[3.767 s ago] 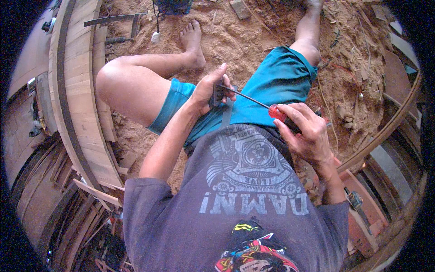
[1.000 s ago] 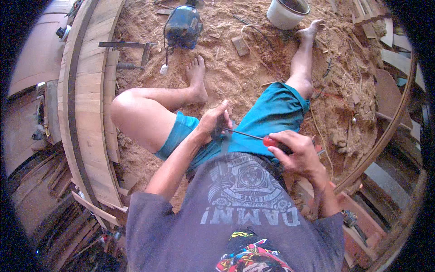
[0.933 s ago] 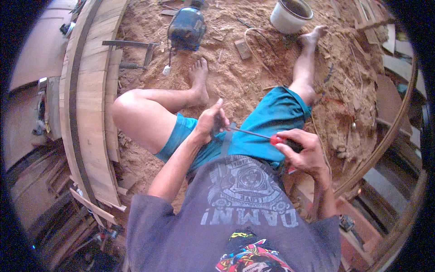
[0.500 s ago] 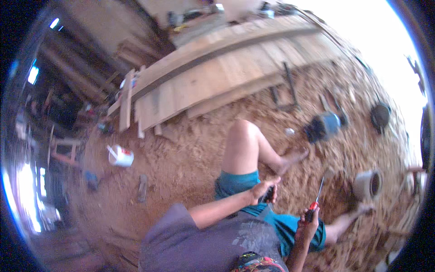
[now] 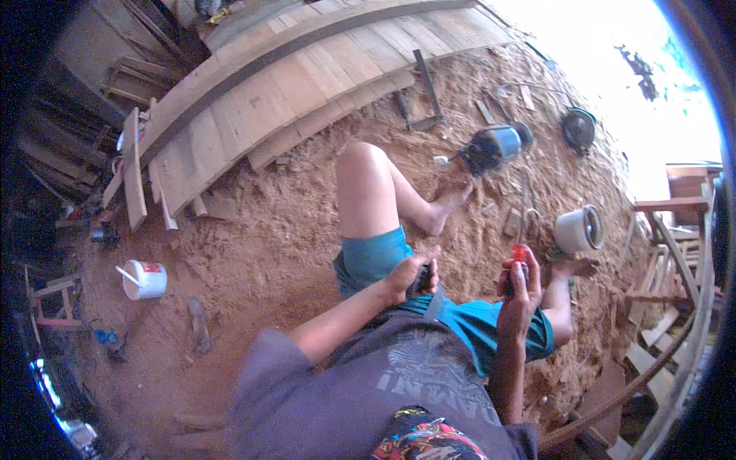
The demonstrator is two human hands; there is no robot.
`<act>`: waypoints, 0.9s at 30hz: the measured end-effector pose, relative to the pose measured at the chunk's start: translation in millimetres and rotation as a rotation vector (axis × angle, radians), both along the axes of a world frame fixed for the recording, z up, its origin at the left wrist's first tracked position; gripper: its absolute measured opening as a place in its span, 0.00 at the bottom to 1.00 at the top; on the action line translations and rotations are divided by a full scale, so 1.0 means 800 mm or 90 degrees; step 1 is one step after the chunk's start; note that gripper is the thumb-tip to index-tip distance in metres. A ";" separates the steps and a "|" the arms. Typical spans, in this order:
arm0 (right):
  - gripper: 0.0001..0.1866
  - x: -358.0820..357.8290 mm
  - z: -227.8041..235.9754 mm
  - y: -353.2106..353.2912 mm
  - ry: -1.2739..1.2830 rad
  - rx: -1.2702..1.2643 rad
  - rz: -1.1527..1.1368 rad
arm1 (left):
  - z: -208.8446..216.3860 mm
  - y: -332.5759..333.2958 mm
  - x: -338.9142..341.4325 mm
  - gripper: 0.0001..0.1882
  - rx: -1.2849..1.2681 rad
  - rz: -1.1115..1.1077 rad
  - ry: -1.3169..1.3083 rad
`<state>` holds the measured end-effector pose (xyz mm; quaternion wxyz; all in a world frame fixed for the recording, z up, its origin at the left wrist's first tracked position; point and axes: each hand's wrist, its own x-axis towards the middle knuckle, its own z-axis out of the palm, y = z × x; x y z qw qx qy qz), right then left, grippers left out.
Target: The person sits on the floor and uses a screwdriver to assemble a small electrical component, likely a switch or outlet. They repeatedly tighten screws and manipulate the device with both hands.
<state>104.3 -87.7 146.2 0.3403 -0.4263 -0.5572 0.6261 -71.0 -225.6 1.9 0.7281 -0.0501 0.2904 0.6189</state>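
Note:
My right hand point(image 5: 520, 295) is closed around the red and black handle of a screwdriver point(image 5: 519, 253), held upright over my right thigh. The thin shaft points away from me, faint against the brown ground. Beside my left thigh, my left hand point(image 5: 405, 277) grips a small black object point(image 5: 421, 277), whose kind I cannot make out because the fingers cover much of it. A narrow grey strip point(image 5: 435, 303) shows just below that hand; whether it belongs to the black object is unclear. Past my feet lies a blue and black motor-like machine point(image 5: 491, 149) on its side.
A long platform of wooden planks point(image 5: 253, 107) spans the far left. Around me on the shavings-covered ground are a grey round pot point(image 5: 576, 230), a black round part point(image 5: 578, 129), an angled metal bar point(image 5: 428, 96) and a white bucket point(image 5: 146, 280). Wood scraps point(image 5: 659, 326) lie at right.
The view has swung, so the surroundings sit further left and higher. The screwdriver has turned from slanting to nearly straight away from me. Both hands keep hold of their things.

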 end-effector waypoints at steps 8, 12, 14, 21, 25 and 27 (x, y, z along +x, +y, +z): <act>0.20 0.026 -0.030 -0.012 -0.088 0.095 -0.064 | 0.026 -0.021 0.010 0.25 0.016 -0.040 0.006; 0.22 0.025 -0.022 -0.003 -0.075 0.163 -0.088 | 0.042 -0.024 0.010 0.26 0.042 -0.029 0.005; 0.22 0.022 -0.022 0.003 -0.059 0.171 -0.110 | 0.072 -0.019 0.002 0.26 0.060 -0.029 0.031; 0.24 0.056 -0.163 0.026 -0.133 0.083 0.043 | 0.133 0.038 -0.022 0.27 0.091 -0.061 0.027; 0.27 0.071 -0.247 0.010 -0.273 -0.020 0.098 | 0.119 0.064 -0.017 0.27 0.089 -0.042 0.010; 0.29 0.074 -0.276 0.003 -0.330 -0.076 0.097 | 0.099 0.069 -0.011 0.28 0.082 -0.047 -0.025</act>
